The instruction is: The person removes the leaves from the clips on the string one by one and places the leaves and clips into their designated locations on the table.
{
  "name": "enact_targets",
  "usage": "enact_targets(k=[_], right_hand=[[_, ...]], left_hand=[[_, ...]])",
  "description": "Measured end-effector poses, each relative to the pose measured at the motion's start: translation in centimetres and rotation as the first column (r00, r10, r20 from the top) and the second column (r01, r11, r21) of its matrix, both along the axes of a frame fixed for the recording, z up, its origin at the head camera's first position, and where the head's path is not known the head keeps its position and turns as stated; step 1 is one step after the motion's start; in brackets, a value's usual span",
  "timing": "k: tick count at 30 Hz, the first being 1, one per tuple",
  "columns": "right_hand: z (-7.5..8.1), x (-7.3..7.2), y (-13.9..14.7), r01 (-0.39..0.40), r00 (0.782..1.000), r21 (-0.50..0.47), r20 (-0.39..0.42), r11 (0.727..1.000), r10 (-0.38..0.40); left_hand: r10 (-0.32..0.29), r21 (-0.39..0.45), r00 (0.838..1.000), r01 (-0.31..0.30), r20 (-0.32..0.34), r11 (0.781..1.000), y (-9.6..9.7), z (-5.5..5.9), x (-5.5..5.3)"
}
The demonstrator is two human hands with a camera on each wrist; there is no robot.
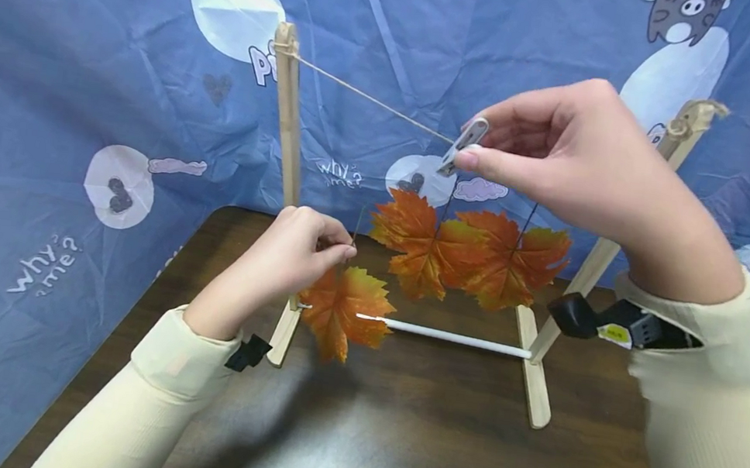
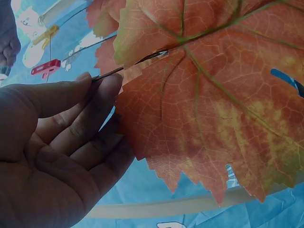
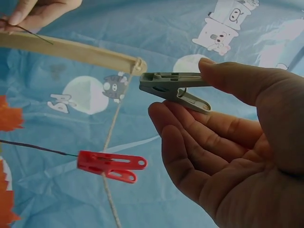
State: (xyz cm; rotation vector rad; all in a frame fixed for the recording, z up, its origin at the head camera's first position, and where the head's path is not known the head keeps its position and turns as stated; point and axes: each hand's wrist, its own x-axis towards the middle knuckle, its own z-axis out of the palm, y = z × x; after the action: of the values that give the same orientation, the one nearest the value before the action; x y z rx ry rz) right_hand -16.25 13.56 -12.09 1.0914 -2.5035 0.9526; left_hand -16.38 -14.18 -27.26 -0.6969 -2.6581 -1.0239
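In the head view my left hand (image 1: 292, 251) pinches the thin dark stem of an orange artificial maple leaf (image 1: 346, 312), which hangs low at the left. The left wrist view shows thumb and fingertips on that stem (image 2: 108, 74). My right hand (image 1: 568, 152) holds a grey clothespin (image 3: 171, 85) between thumb and fingers, near the string (image 1: 371, 98). Two more maple leaves (image 1: 426, 244) hang to the right, below the right hand. A red clothespin (image 3: 111, 166) grips one leaf's stem on the string; a yellow clothespin (image 2: 46, 35) shows beyond it.
The string runs between two wooden posts (image 1: 288, 122) of a stand. A white rod (image 1: 456, 338) joins the posts low down, above flat wooden feet (image 1: 534, 386). The stand is on a dark wooden table (image 1: 433, 444), with a blue printed cloth (image 1: 120, 78) behind.
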Motion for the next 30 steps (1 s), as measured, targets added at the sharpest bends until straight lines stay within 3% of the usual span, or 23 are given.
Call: enact_targets(k=[8, 21, 30], right_hand=[[-2.3, 0.9, 0.9, -0.026, 0.998, -0.067, 0.047, 0.997, 0.029], [-7.2, 1.8, 2.6, -0.024, 0.993, -0.096, 0.115, 0.995, 0.035], [-10.7, 2.3, 4.2, 0.047, 0.982, -0.078, 0.185, 0.996, -0.032]], left_hand=[[-0.009, -0.001, 0.999, 0.009, 0.053, 1.000, -0.4, -0.6, 0.6], [-0.039, -0.003, 0.998, 0.039, 0.055, 0.999, -0.7, -2.1, 1.6], [-0.038, -0.035, 0.997, 0.041, 0.070, 0.999, -0.5, -3.3, 2.2]])
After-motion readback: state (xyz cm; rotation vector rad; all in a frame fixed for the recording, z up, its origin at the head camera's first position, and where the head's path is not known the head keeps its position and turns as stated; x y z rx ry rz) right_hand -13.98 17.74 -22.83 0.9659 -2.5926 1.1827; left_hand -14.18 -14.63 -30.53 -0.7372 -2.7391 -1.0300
